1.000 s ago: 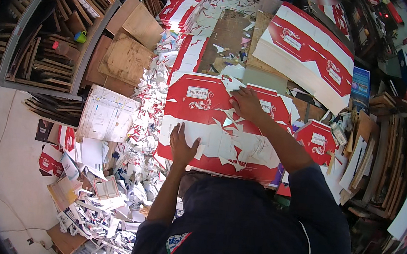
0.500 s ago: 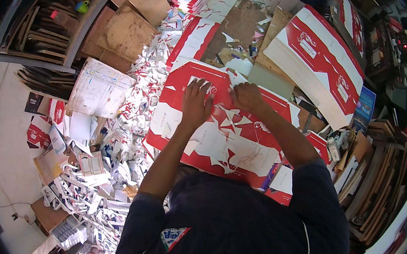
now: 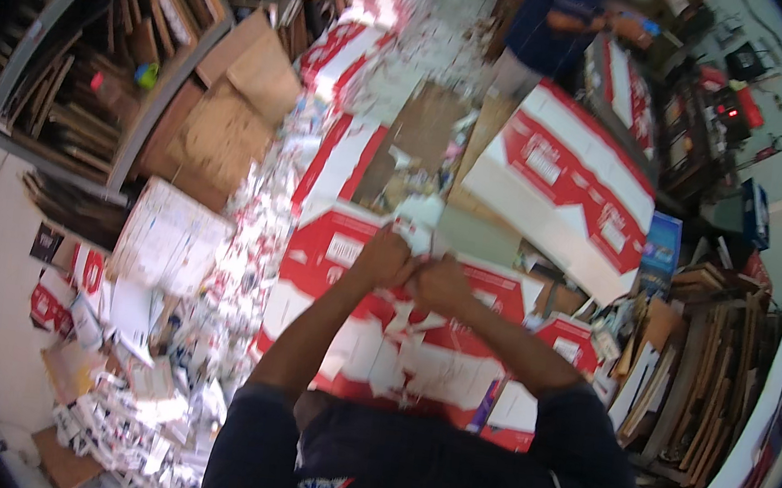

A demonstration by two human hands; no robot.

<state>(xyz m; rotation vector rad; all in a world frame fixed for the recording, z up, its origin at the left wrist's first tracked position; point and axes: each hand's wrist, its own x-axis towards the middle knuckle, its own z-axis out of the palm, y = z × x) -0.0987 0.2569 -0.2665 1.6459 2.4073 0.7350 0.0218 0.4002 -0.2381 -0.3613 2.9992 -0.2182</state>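
at the centre of the frame, the left hand and right hand curl close together over flat, red-and-white card sheets littered with jagged paper scraps; whether either pinches anything, blurred, cannot be told.

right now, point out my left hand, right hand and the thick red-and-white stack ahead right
Left hand [image 3: 384, 259]: head view, back of hand
Right hand [image 3: 443, 286]: head view, back of hand
Thick red-and-white stack [image 3: 570, 175]: head view, top sheet
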